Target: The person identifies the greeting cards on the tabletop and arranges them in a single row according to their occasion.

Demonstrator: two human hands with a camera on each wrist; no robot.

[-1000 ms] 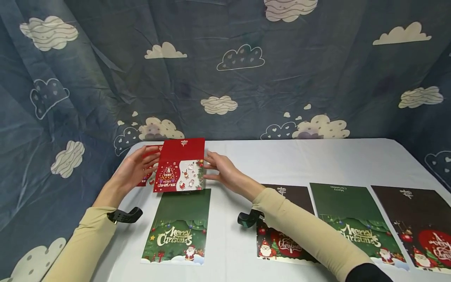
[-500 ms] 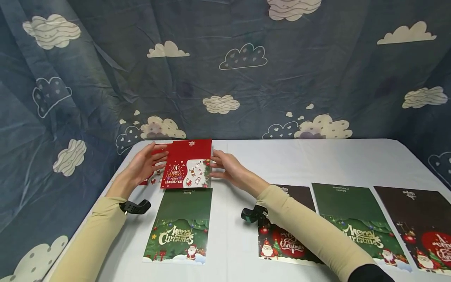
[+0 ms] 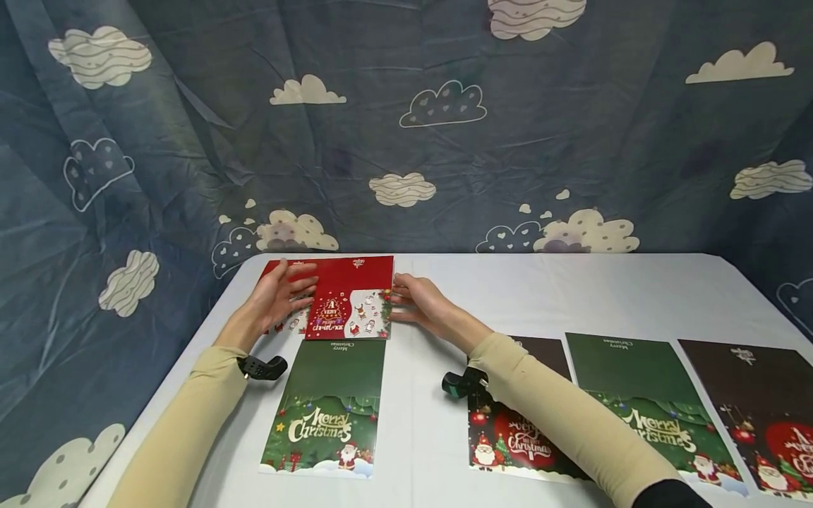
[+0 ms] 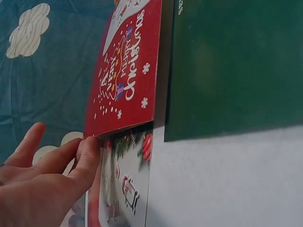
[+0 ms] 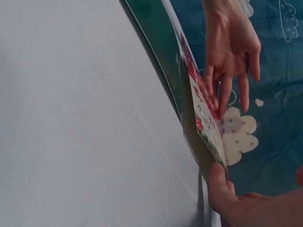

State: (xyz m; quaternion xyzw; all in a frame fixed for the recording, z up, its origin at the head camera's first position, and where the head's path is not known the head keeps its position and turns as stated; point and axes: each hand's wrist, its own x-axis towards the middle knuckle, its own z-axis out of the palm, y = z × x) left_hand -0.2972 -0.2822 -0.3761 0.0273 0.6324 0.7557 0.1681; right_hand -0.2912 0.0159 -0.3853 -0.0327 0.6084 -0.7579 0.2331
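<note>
A red Christmas card [image 3: 349, 279], opened out flat, is held by its side edges between both hands. My left hand [image 3: 269, 303] pinches its left edge; in the left wrist view the fingertips [image 4: 87, 149] meet at one corner. My right hand [image 3: 425, 303] grips the right edge, with the thumb [image 5: 218, 177] against it in the right wrist view. A second red card [image 4: 125, 194] lies partly covered on the left, and the held card is raised slightly over it. A green Merry Christmas card [image 3: 333, 377] lies just in front, its top edge close to the held card.
On the right of the white table [image 3: 413, 409] lie a brown Christmas card [image 3: 527, 448] partly under the right sleeve, a green card [image 3: 625, 367] and another brown card [image 3: 743, 381]. A dark blue cloud-print curtain [image 3: 356, 155] hangs behind the table.
Both hands have moved right with the red card, bringing it down behind the green card. More of the second red card's top now shows at left.
</note>
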